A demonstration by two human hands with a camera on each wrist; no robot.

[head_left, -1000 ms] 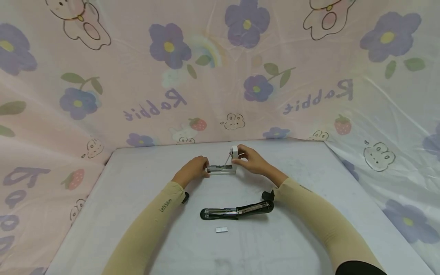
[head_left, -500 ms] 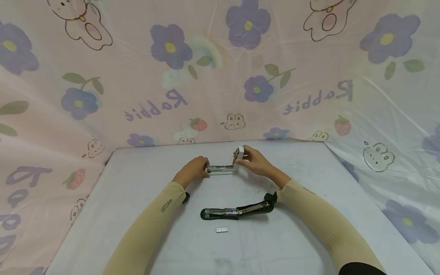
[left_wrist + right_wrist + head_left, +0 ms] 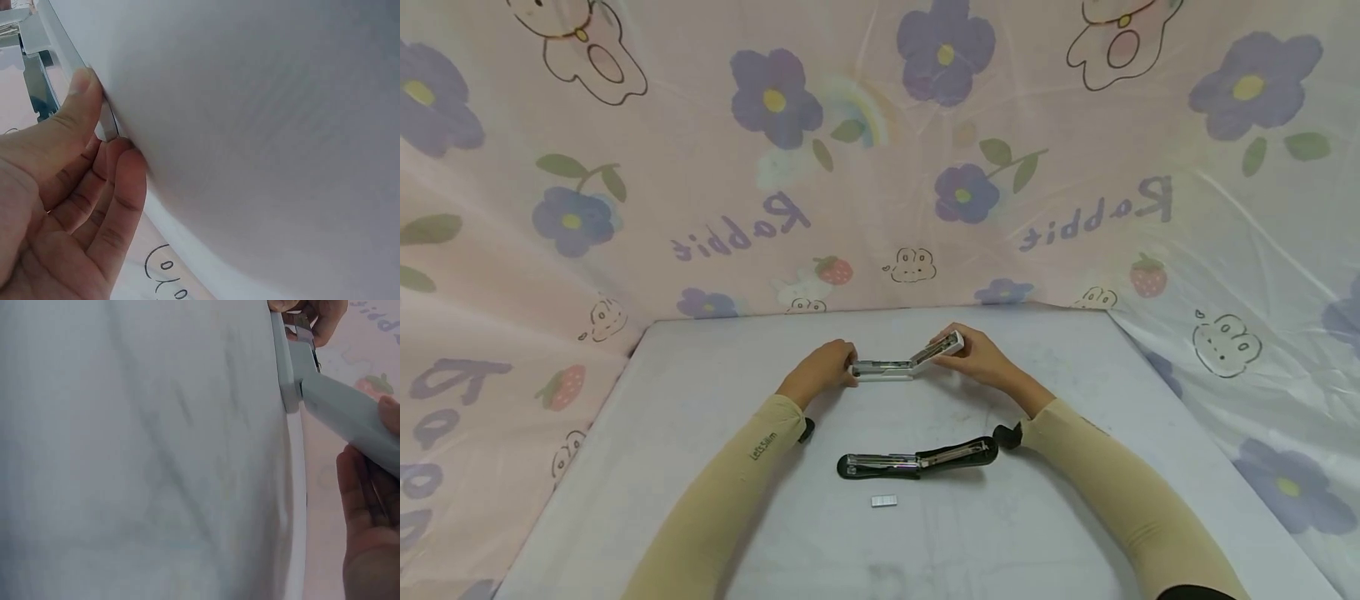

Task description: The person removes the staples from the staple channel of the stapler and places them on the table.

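A white stapler [image 3: 883, 377] lies on the table, swung wide with its metal staple channel showing. My left hand [image 3: 822, 372] pinches the left end of its base; in the left wrist view the thumb [image 3: 81, 94] lies along the base's side with fingertips at its end. My right hand [image 3: 973, 354] holds the raised top arm [image 3: 942, 347], which slopes up to the right. In the right wrist view that arm's smooth outer face [image 3: 350, 415] runs from the hinge to between thumb and fingers.
Nearer on the white table [image 3: 760, 533] lies a black stapler [image 3: 880, 467], also folded open. A small strip of staples [image 3: 884, 501] sits just in front of it. A patterned curtain [image 3: 865, 192] rises behind the table's far edge.
My right hand has swung the white stapler's top arm from nearly upright down to the right, opening it wider. My left hand stays at the base; the black stapler and staples have not moved.
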